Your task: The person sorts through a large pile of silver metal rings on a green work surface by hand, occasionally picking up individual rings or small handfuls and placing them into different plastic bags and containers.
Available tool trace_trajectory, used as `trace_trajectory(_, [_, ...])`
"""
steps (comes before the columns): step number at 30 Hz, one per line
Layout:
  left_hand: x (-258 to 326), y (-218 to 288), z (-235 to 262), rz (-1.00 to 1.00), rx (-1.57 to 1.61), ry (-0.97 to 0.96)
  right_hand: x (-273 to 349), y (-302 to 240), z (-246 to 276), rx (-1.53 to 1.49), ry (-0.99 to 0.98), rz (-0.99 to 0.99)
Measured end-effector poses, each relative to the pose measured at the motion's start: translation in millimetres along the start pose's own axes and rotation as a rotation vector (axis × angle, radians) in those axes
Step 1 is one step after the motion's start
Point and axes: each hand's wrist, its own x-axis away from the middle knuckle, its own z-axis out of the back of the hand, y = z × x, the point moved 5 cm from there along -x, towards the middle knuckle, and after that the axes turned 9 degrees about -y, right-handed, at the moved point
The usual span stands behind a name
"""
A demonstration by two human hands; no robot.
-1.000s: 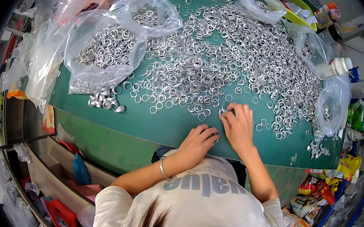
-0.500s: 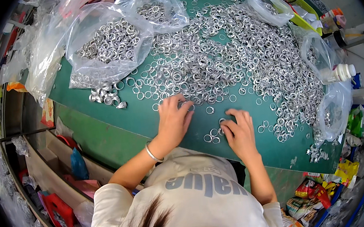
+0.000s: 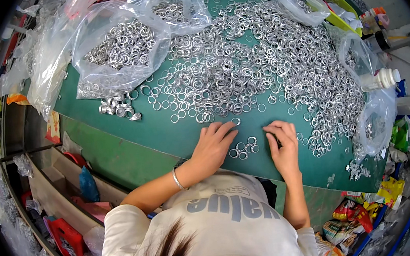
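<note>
My left hand (image 3: 213, 143) is low over the green tabletop, fingers stretched forward and thumb apart. Its fingertips are right beside a single silver ring (image 3: 236, 121), and I cannot tell if they touch it. My right hand (image 3: 283, 144) hovers farther right with its fingers loosely bent and nothing visible in them. Between the hands, near the table's front edge, lies a small cluster of silver rings (image 3: 240, 150). Beyond both hands spreads a wide heap of similar metal rings (image 3: 220, 79), which continues down the right side.
Clear plastic bags of rings (image 3: 121, 47) stand at the back left, beside a small pile of chunkier rings (image 3: 118, 107). A yellow-green basket (image 3: 334, 7), a white bottle (image 3: 382, 79) and another clear bag (image 3: 376, 120) line the right. Colourful packets (image 3: 351, 215) lie below the table edge.
My left hand has drawn back from the heap's edge, toward the single ring. My right hand has moved right, off the small cluster, leaving a ring there that was by its fingertips.
</note>
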Motion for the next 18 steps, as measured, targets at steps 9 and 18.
trace_trajectory(9, [0, 11, -19, -0.131, 0.191, -0.074, -14, -2, -5, 0.203, 0.08, 0.043])
trace_trajectory(18, [3, -4, 3, -0.06, 0.169, 0.093, -10, 2, -16, 0.401, -0.022, 0.009])
